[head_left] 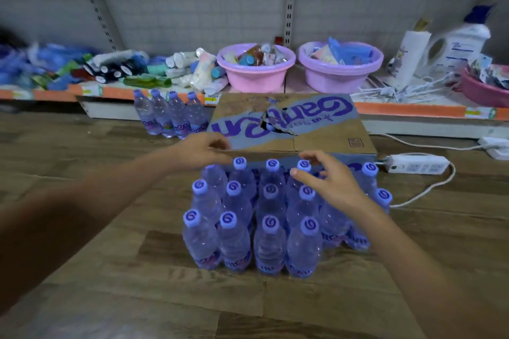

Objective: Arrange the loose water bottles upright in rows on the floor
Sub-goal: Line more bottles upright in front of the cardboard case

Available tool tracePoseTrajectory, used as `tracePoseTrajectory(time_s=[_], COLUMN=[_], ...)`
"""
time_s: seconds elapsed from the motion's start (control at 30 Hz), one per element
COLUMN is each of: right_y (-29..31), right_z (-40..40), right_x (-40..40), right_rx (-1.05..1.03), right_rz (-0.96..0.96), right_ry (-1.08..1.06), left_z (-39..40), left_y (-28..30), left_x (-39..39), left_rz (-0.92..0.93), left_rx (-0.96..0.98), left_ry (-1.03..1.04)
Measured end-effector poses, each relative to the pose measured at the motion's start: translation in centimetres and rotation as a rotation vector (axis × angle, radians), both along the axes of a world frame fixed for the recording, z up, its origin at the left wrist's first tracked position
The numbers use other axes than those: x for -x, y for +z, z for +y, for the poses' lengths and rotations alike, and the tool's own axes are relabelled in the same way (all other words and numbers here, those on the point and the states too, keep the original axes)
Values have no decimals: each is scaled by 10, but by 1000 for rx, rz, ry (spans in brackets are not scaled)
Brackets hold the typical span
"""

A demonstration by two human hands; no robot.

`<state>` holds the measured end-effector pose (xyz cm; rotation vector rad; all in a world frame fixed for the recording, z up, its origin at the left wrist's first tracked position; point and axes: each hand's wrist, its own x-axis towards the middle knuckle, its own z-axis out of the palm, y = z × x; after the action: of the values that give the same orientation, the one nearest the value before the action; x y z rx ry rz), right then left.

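Water bottles [271, 245] stand upright in rows on the floor [110, 270], just near of the carton [294, 129]. Full and slick, we judge; grip the neck below the cap. Our left hand [203, 150] pinches the carton's flap; our right hand [330, 181] hovers, fingers apart.

Both bare forearms reach forward from lower corners of view, converging toward centre. Left hand [202, 150] extended furthest, palm down, fingers curled with thumb beneath, pinching near edge of cardboard box flap [275, 129]. Right hand [334, 183] slightly nearer body, back of hand up, wrist angled inward, fingers spread and loosely bent, fingertips [309, 156] at same flap edge; grip there unclear.
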<state>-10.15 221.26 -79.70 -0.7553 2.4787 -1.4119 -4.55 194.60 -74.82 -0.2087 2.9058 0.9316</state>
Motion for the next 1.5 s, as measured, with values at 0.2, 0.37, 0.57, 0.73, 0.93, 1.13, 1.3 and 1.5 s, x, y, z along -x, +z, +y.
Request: tracePoseTrajectory(time_s=[0.2,0.37,0.57,0.73,0.93,1.13,1.3,1.5], right_y=[0,-5,-18,-23,-40,-75,-109,-128], right_z=[-18,-102,-220,-302,-383,-457,-490,-482], right_x=[15,44,59,84,130,180,223,225], right_rx=[-66,12,72,73,28,40,23,-25], right_rz=[-72,-98,-161,-201,-243,-284,-251,-153], right_ry=[126,136,60,-42,-173,-274,-365,-366], left_z=[-114,-166,-222,-288,-332,-339,-344,-359], left_y=[9,-18,-61,-92,-112,-139,-158,-188], left_x=[-4,17,50,81,138,200,245,238], left_rz=[-97,-89,-51,48,209,327,342,337], left_rx=[311,207,-33,-216,-426,-568,-526,-500], left_ry=[282,384,372,365,349,329,274,163])
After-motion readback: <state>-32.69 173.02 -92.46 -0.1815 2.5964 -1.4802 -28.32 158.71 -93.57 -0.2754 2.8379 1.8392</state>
